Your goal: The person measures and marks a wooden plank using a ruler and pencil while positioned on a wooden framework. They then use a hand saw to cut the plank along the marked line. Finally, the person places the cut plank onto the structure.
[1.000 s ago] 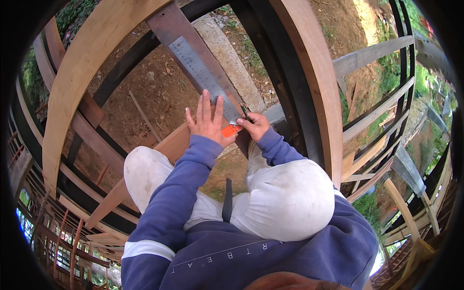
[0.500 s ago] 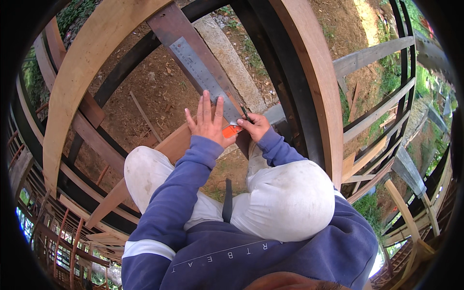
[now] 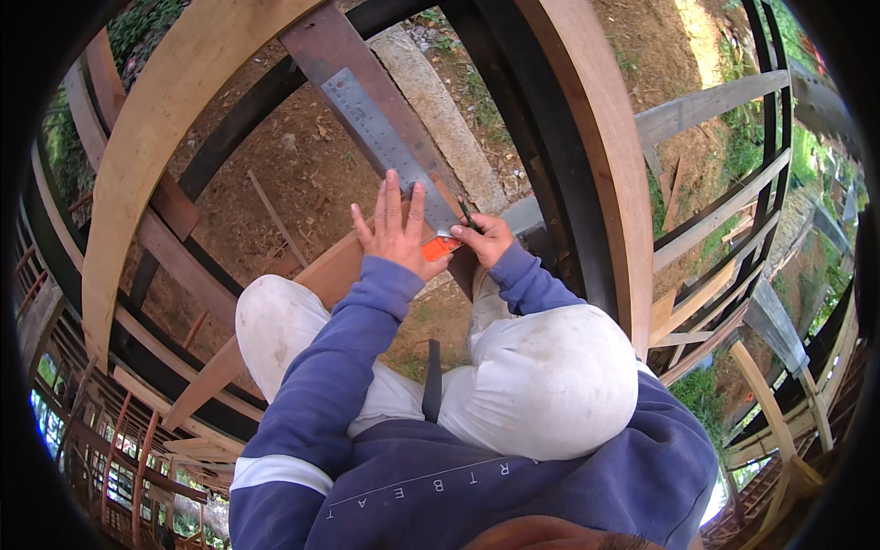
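reddish-brown board [image 3: 321, 46] is biggest: looks stiff and heavy, likely won't shift under light hand pressure; take it by its long edges if it needs moving. lighter brown board [image 3: 332, 271] slants in below the left hand, also stiff, probably easier to lift.

metal rule [image 3: 367, 119] lies flat along the reddish-brown board, far end uncovered, near end by the hands. thin, light, rigid lengthwise, maybe a little springy, probably slick on the wood; best held by pressing the flat down or pinching both long edges. not fragile.

left hand [image 3: 396, 236] is spread, palm down, fingertips over the rule's near part. right hand [image 3: 486, 240] is closed, thumb and fingers pinching a dark pencil-like stick [image 3: 469, 216], thumb at the rule's near end. orange piece [image 3: 438, 247] sits between the hands; can't tell if it joins the rule. stick looks light and snappable, grip mid-shaft.

vs the earlier frame: hands, rule and orange piece hold the same places; right-side framing sits slightly further right, likely head sway.
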Demonstrator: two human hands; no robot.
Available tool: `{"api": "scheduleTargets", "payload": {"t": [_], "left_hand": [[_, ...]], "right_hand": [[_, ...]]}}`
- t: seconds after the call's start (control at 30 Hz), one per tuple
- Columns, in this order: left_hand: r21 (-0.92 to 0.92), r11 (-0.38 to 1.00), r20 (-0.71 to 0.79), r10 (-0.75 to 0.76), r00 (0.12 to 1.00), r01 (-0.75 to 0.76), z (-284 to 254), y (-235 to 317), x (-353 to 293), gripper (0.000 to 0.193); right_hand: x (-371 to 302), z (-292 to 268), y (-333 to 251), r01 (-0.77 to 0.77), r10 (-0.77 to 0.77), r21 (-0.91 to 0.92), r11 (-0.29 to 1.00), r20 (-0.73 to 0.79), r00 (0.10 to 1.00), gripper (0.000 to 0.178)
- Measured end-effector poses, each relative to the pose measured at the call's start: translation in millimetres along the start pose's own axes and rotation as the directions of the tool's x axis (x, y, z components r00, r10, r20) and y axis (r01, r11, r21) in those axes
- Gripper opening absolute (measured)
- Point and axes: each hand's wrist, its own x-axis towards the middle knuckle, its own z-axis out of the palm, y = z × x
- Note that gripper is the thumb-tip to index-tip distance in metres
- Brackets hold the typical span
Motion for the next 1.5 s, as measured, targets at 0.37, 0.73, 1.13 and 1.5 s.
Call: {"api": "scheduleTargets", "payload": {"t": [0.37, 0.73, 1.13, 1.5], "left_hand": [[0.002, 1.000, 0.014, -0.005, 1.000, 0.005, -1, -1, 0, 0.131], [0.003, 1.000, -0.028, 0.007, 1.000, -0.007, 2, 0, 0, 0.130], [0.014, 0.999, 0.080, -0.039, 0.996, 0.038, -6, 3, 0, 0.132], [0.006, 0.999, 0.074, -0.036, 0.997, 0.036, -5, 2, 0, 0.132]], "right_hand": [[3, -3, 11, -0.091, 0.091, 0.098, 0.991, 0.008, 0.996, 0.015], [2, -3, 8, -0.006, 0.006, 0.005, 1.000, -0.006, 1.000, 0.016], [-18, -7, -85, 0.252, -0.383, -0.718, 0.649, -0.021, 0.924, 0.034], [-14, -3, -112, 0.274, -0.338, -0.751, 0.601, 0.071, 0.938, 0.030]]}}
